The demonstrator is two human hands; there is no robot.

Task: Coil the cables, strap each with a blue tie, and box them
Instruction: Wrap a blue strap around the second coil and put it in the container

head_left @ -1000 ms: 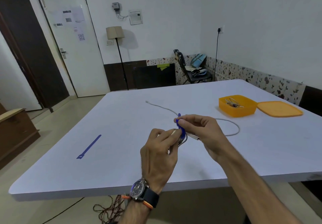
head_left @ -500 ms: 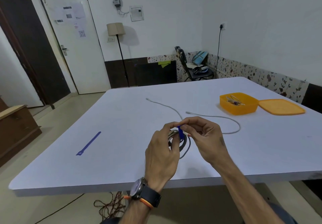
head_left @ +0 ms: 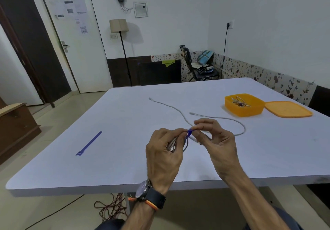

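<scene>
A coiled cable [head_left: 178, 144] is held above the white table [head_left: 125, 122], gripped in the curled fingers of the left hand [head_left: 163, 155]. A blue tie [head_left: 189, 133] wrapped on it is pinched by the right hand [head_left: 217, 143]. 2 loose cables [head_left: 239, 125] trail behind. 1 spare blue tie [head_left: 88, 143] lies left. 1 orange box [head_left: 243, 104] and 1 lid [head_left: 287, 109] sit right.

coiled cable [head_left: 175, 143] mostly hidden behind left hand [head_left: 163, 155] | blue tie [head_left: 189, 133] half-covered by fingers | orange box [head_left: 243, 105] contents too small to tell
</scene>
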